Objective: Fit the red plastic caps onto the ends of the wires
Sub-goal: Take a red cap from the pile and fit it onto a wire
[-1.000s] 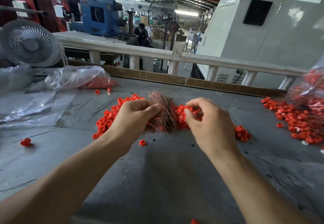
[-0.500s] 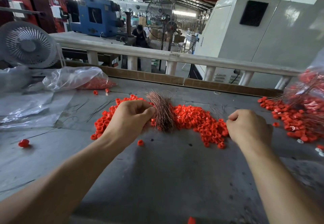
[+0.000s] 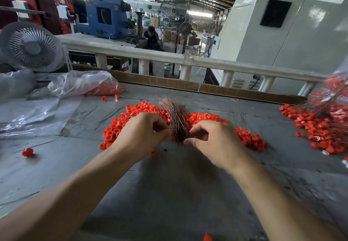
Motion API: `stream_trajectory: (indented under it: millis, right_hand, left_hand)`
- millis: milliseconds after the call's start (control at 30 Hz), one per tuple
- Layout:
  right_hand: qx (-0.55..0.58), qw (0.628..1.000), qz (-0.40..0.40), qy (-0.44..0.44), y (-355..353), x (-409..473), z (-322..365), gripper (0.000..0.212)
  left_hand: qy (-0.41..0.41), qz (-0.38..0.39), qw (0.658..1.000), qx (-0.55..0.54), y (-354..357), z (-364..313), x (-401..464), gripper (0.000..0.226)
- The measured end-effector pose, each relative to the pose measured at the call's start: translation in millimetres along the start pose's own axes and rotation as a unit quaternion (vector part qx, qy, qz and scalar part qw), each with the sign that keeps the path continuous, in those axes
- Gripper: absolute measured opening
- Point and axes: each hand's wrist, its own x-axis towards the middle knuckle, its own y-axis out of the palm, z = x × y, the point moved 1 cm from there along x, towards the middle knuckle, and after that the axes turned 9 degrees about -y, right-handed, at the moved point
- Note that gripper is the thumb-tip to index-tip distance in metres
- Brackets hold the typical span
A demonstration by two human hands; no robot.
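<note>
A bundle of thin copper-coloured wires [image 3: 176, 116] stands fanned up from the middle of the grey table, on a heap of red plastic caps [image 3: 120, 125]. My left hand [image 3: 143, 135] grips the bundle's lower end from the left, fingers curled. My right hand [image 3: 212, 142] is at the bundle's base from the right, thumb and fingers pinched at the wire ends; whether a cap sits between them is hidden. More red caps [image 3: 250, 139] lie to the right of that hand.
A pile of capped wires and caps [image 3: 323, 125] lies at the right edge. A clear bag with red caps [image 3: 84, 84] and plastic sheets lie at left, a white fan [image 3: 31, 47] behind. Loose dark wires [image 3: 107, 116] and stray caps [image 3: 27, 152] dot the table. A railing [image 3: 188, 60] borders the far side.
My right hand went out to the right of the cap heap half a second ago and has come back to the bundle's base. My left hand has kept its grip on the bundle.
</note>
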Motion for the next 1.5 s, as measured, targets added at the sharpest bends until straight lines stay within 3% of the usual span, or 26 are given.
stream_trajectory:
  millis: [167,367,533,767,933,1067,1200,1500]
  right_hand:
    - [-0.052,0.995,0.017,-0.081,6.6,2.3,10.0,0.02]
    - [-0.08,0.991,-0.001,-0.111,10.7,3.9,13.2,0.005]
    - [-0.019,0.989,-0.06,-0.132,6.1,2.6,16.8,0.005]
    - [0.085,0.972,-0.137,-0.172,-1.4,0.8,34.1,0.007]
    - [0.14,0.963,-0.146,-0.179,-1.2,0.1,36.8,0.005]
    - [0.249,0.956,-0.109,-0.107,1.5,-1.1,34.3,0.026]
    - [0.222,0.967,-0.087,-0.093,3.7,-4.6,34.2,0.023]
    - [0.21,0.968,-0.109,-0.088,0.9,-5.9,35.7,0.022]
  left_hand:
    - [0.008,0.018,1.0,0.021,1.3,-2.0,-1.9,0.014]
    - [0.018,0.034,0.999,0.01,1.9,-5.2,-3.9,0.008]
    - [0.024,0.042,0.999,-0.016,0.2,-9.8,-5.4,0.003]
    - [0.071,0.093,0.984,-0.132,1.0,-19.4,-12.0,0.005]
    - [0.1,0.064,0.98,-0.161,-1.0,-21.6,-13.6,0.007]
    - [0.093,0.058,0.963,-0.245,-3.3,-22.9,-12.5,0.008]
    - [0.084,0.074,0.942,-0.317,-3.0,-22.9,-11.6,0.005]
    - [0.073,0.003,0.977,-0.199,-6.8,-21.4,-10.5,0.014]
